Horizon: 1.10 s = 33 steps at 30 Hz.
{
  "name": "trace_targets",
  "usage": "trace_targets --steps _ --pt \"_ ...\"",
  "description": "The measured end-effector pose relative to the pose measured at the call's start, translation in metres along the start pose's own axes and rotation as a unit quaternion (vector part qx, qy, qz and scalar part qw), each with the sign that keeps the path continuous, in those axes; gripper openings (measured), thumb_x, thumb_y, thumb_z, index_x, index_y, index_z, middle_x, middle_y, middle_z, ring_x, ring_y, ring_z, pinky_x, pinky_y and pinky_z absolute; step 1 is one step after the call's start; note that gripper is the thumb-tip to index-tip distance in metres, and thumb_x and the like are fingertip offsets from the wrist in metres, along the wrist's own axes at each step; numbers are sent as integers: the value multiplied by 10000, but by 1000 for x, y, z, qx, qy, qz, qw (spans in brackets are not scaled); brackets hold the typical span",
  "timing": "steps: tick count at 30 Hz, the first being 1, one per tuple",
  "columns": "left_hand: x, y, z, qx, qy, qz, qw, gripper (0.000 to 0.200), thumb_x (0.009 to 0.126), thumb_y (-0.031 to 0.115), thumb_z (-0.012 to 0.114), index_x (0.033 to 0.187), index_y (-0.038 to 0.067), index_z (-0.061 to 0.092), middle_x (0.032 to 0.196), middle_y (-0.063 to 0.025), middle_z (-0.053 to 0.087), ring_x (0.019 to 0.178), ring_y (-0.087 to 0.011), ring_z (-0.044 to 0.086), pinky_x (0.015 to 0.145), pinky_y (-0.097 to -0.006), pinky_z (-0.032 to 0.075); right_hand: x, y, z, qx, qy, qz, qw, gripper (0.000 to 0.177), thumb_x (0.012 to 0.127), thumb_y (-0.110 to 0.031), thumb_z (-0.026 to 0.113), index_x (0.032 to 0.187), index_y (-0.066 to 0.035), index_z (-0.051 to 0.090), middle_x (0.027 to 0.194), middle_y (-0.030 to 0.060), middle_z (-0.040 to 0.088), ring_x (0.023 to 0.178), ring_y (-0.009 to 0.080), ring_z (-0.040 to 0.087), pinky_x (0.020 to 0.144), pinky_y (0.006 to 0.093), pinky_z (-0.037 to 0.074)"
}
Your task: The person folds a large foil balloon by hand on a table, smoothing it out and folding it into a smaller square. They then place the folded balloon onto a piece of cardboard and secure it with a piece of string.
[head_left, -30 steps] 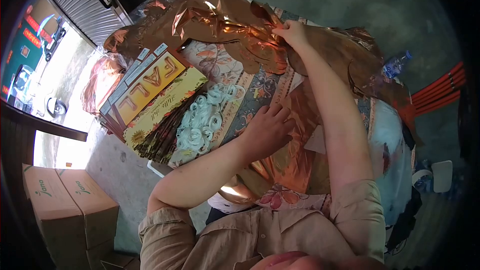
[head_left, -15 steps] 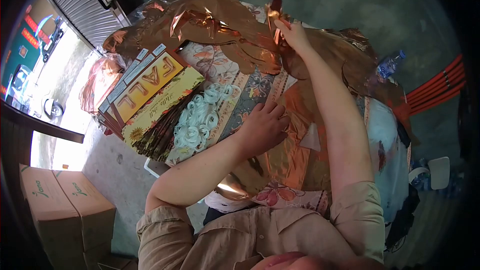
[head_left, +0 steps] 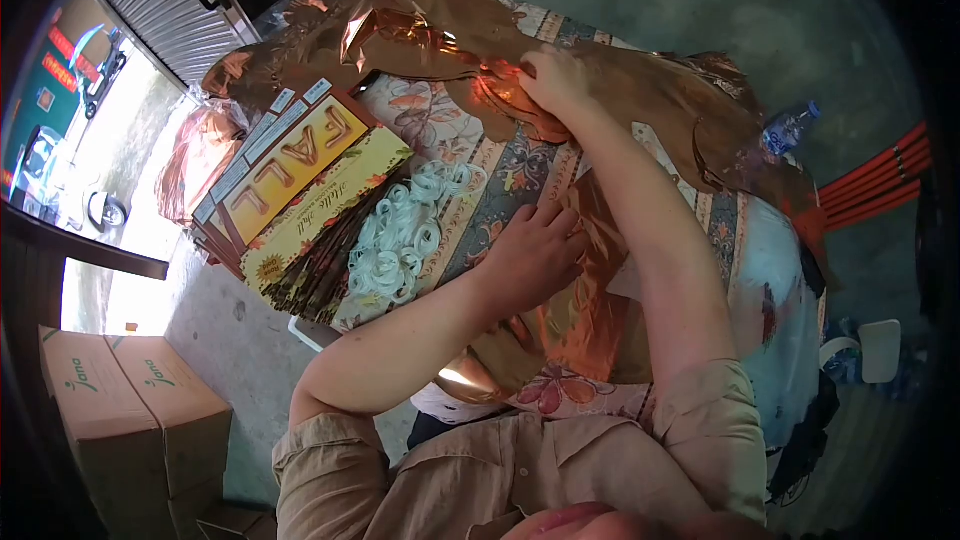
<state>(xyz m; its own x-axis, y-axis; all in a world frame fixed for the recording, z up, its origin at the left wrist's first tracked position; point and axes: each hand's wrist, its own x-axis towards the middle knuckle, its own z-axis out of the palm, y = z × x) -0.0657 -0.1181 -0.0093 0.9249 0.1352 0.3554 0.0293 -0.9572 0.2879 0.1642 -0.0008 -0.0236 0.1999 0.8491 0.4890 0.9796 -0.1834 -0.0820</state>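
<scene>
Leftward slides the right hand point(head_left: 556, 82), curled at copper foil point(head_left: 510, 98); left hand point(head_left: 535, 252) half-curled; can't tell if either grip holds anything.

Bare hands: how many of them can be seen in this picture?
2: the left hand beside the near copper foil, the right hand farther away, at the far copper foil.

R hand point(head_left: 555, 80) on foil point(head_left: 510, 95), white rings point(head_left: 395, 245) nr L hand point(head_left: 535, 258)
</scene>
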Motion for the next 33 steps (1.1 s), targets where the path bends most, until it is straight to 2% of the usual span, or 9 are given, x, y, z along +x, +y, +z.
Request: trace_targets --steps 11,14,17,18,21,24,27,30,33 --pt "-1 -2 3 16 45 29 998 231 751 279 660 903 112 614 974 -51 525 990 -231 480 790 -348 391 32 -11 35 64 -27 99 993 181 752 -185 621 856 -43 662 871 176 670 855 360 652 711 425 521" --pt "-1 0 -1 0 7 12 1000 233 748 273 669 902 108 610 968 -51 520 993 -235 478 797 -351 393 35 29 61 287 41 206 935 175 775 -180 627 802 -10 661 728 168 659 720 282 665 614 377 501" --pt "0 -1 -2 4 -14 1 1000 268 747 255 668 972 126 597 1002 -48 518 1031 -232 487 813 -370 412 33 24 21 564 97 271 774 193 825 -180 627 771 5 635 605 31 569 561 119 530 534 302 408" --pt "0 -1 -2 3 -13 1 1000 268 747 255 668 972 126 597 1002 -48 518 1031 -232 487 813 -370 412 34 26 10 563 97 272 774 193 825 -180 627 771 5 635 605 31 569 561 119 530 534 302 408" --pt "-1 -3 -3 -17 -22 8 1000 266 747 252 666 970 127 593 1000 -53 516 1033 -236 486 818 -374 411 31 45 -18 242 50 114 962 209 828 -239 660 792 -33 679 626 -9 588 574 83 523 508 276 394" --pt "0 -3 -4 -27 -18 16 999 268 749 247 660 976 123 593 1004 -59 516 1027 -245 488 822 -376 412 54 85 -61 276 -19 123 953 261 827 -293 667 838 -33 689 643 -22 598 559 65 503 507 264 397" --pt "2 -4 -5 -27 -9 18 999 251 757 228 648 977 120 596 1050 -65 532 1034 -261 496 836 -381 415 51 103 -140 355 146 152 911 272 854 -289 635 936 -35 694 676 -29 610 553 54 489 504 257 405" --pt "1 -2 -6 -31 -10 6 999 254 754 222 652 979 118 595 1068 -70 538 1029 -268 503 841 -389 417 58 162 -185 229 -13 172 958 123 851 -127 623 869 -14 669 653 65 643 560 146 617 443 280 458" --pt "3 1 -10 -43 -5 8 999 272 741 211 673 988 119 602 1055 -73 542 1013 -272 514 848 -394 418 56 173 -254 465 124 229 846 103 819 -118 630 794 -40 692 551 37 593 508 110 561 437 263 422"
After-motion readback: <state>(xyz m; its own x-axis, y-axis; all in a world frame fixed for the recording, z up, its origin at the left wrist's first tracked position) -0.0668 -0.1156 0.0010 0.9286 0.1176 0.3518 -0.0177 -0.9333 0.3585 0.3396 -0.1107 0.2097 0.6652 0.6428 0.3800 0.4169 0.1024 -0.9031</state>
